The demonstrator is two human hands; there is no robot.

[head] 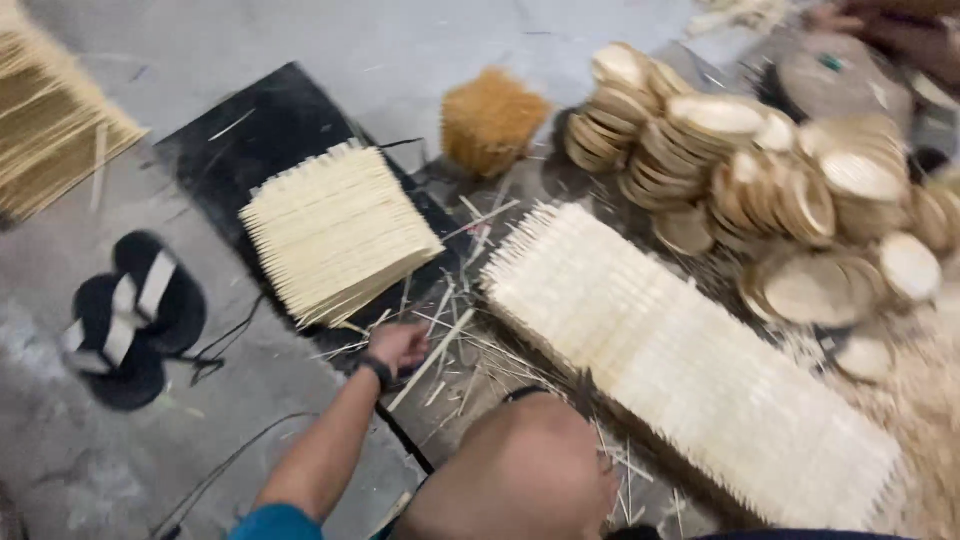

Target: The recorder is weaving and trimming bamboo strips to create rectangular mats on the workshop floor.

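The square mats (338,232) and the long stack (690,370) are pale woven wood strips, matt and ridged, with loose splinters (455,355) lying about. The round bowls (760,170) look like dry, matt wood too. The floor (90,440) is rough grey concrete; the sandals (135,315) are black rubber.

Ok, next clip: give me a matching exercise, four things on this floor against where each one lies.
Things:
1. Square woven mat stack
2. Black sandals
3. Pile of round woven bowls
4. Long woven strip

Places:
A. Far left, on bare concrete
B. On the black sheet
C. Upper right
D. Running diagonally to the lower right

Pairs: 1-B, 2-A, 3-C, 4-D
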